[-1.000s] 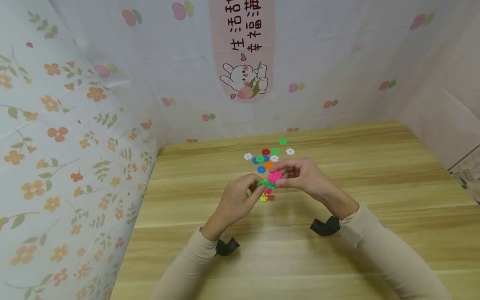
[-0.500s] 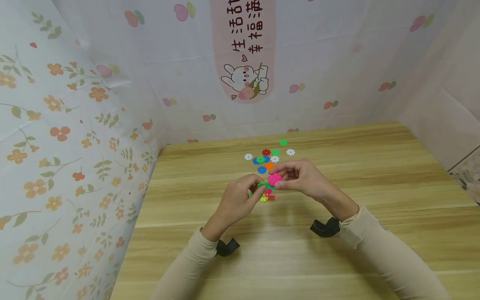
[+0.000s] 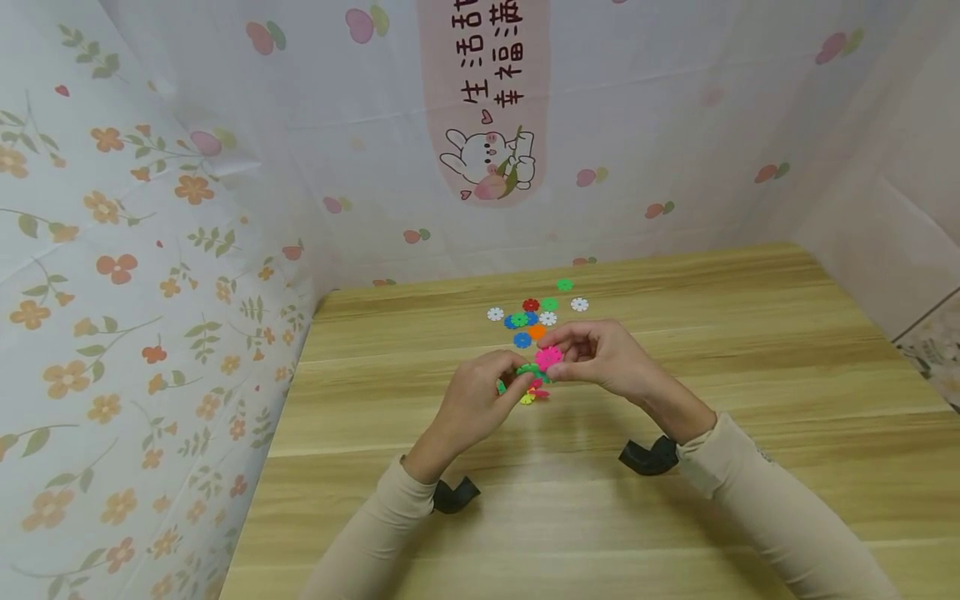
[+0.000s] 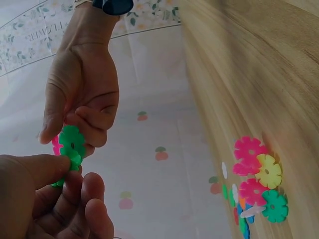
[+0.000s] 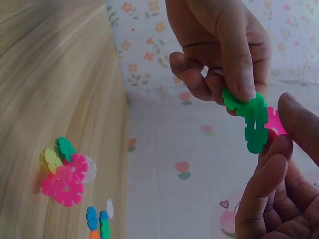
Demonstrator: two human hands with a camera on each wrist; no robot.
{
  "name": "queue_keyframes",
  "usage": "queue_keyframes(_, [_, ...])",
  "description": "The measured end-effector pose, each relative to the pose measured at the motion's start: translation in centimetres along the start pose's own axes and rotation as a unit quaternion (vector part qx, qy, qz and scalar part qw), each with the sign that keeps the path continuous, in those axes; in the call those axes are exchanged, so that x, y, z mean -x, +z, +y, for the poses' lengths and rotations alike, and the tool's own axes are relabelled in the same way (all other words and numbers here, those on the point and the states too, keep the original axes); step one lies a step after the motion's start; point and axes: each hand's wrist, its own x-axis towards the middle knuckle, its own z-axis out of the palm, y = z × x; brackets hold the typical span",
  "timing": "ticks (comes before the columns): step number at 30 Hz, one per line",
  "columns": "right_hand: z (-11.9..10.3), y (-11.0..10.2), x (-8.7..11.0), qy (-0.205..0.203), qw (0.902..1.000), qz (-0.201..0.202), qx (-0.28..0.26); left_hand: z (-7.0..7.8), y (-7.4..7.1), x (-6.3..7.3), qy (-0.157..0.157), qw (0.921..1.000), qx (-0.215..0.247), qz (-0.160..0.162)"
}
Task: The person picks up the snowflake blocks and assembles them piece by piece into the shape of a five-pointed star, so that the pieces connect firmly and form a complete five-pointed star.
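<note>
Above the wooden table, my left hand pinches a bright green flower-shaped plastic disc between thumb and fingers. My right hand holds a pink flower-shaped disc by its edge. Between the two hands a darker green disc joins the bright green one at an angle, and the pink disc meets its side in the right wrist view. Fingertips cover part of all three. Below the hands lies a cluster of pink, yellow, green and white discs.
Farther back on the table several loose discs lie scattered: blue, orange, red, green and white. Patterned cloth hangs behind the table and along its left side.
The pink disc in my right hand has turned slightly to face the head camera more and dipped a little. Both hands otherwise stay nearly in place, and the discs on the table lie as before.
</note>
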Motion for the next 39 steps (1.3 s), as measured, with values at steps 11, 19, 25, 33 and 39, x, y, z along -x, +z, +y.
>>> queue_keyframes(11, [-0.1, 0.2, 0.0, -0.008, 0.9995, 0.001, 0.032, 0.3, 0.1, -0.1, 0.011, 0.9999, -0.006, 0.008])
queue_keyframes(19, [0.1, 0.1, 0.3, 0.003, 0.9999, 0.009, 0.009, 0.7, 0.3, -0.8, 0.053, 0.9969, -0.057, 0.013])
queue_keyframes(25, [0.5, 0.2, 0.2, 0.006, 0.9997, 0.02, 0.012, 0.4, 0.5, -1.1, 0.055, 0.9968, -0.055, 0.017])
queue_keyframes(33, [1.3, 0.6, -0.5, 0.016, 0.9992, 0.035, 0.002, -1.1, 1.1, -1.3, -0.018, 0.9992, -0.034, 0.009])
queue_keyframes(39, [1.9, -0.2, -0.6, 0.029, 0.9971, 0.067, -0.02, -2.3, 1.0, -1.0, -0.075, 0.9971, 0.0, 0.012])
